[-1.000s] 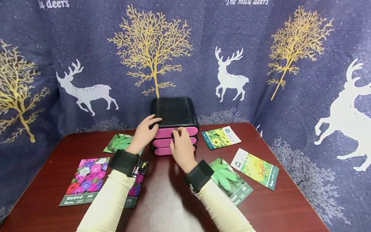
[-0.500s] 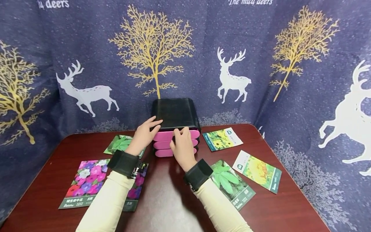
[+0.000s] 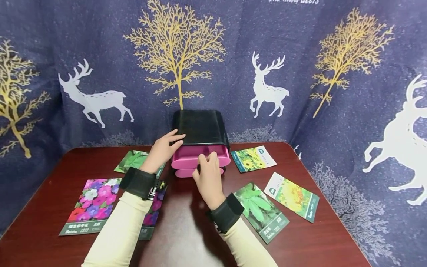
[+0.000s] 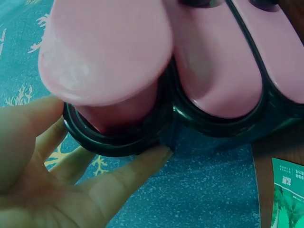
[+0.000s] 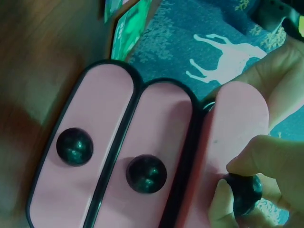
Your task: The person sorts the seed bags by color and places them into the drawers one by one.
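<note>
A small black drawer cabinet (image 3: 200,126) with three pink drawer fronts stands at the table's back edge. Its top drawer (image 3: 185,163) is partly pulled out, and the pink inside shows. My right hand (image 3: 209,181) pinches the round black knob (image 5: 247,192) of this drawer between thumb and fingers. At the cabinet's upper left corner, my left hand (image 3: 161,151) holds on, fingers over the top and thumb along the side. The middle drawer (image 5: 159,128) and bottom drawer (image 5: 102,104) are closed, each with a black knob.
Seed packets lie around on the dark red table (image 3: 180,230). On the left are a flower packet (image 3: 95,204), a second flower packet (image 3: 153,215) and a green leaf packet (image 3: 131,161). On the right are a leaf packet (image 3: 260,209), a marigold-like packet (image 3: 293,196) and a yellow flower packet (image 3: 253,158).
The top drawer was closed in both earlier frames and is now partly out toward me. My right hand has come nearer with its knob. The left hand stays on the cabinet's corner.
</note>
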Demonstrator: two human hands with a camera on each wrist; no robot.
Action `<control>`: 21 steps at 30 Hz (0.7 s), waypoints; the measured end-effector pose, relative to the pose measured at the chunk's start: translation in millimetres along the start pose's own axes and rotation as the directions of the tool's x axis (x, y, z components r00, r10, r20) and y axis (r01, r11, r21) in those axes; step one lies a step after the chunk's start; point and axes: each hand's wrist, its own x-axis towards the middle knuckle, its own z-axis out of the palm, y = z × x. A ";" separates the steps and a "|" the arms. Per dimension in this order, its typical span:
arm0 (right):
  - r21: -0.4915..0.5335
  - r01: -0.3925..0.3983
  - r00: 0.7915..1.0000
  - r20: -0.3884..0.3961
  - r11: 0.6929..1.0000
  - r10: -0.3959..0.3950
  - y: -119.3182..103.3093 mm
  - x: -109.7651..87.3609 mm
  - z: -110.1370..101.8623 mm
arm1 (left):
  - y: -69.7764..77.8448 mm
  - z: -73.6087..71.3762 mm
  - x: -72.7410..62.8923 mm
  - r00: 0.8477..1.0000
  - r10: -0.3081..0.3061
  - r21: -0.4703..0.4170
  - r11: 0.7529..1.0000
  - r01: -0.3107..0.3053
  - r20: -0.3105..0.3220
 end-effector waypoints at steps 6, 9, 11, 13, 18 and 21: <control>0.006 -0.030 0.999 -0.014 1.000 0.030 -6.5 -11.1 -3.3 | -0.2 -0.6 1.2 1.000 -0.005 0.023 1.000 0.005 -0.003; 0.008 -0.042 0.999 -0.013 0.999 0.042 -10.2 -17.0 -4.9 | -0.2 -1.2 1.4 1.000 -0.023 0.026 0.999 0.023 -0.001; 0.011 -0.053 0.998 -0.016 0.999 0.053 -13.0 -20.9 -6.5 | -0.7 -1.4 1.1 1.000 -0.029 0.030 0.999 0.029 -0.003; 0.020 -0.062 0.998 -0.018 0.998 0.062 -15.9 -24.6 -8.1 | -1.4 -2.0 0.6 0.999 -0.033 0.028 0.999 0.033 -0.010; 0.038 -0.079 0.996 -0.026 0.996 0.080 -21.0 -33.1 -12.5 | -2.1 -1.6 0.9 0.999 -0.046 0.019 0.999 0.046 -0.028; 0.044 -0.091 0.995 -0.043 0.995 0.093 -21.3 -38.3 -16.5 | 0.3 1.9 3.4 0.999 -0.046 0.006 0.999 0.046 -0.027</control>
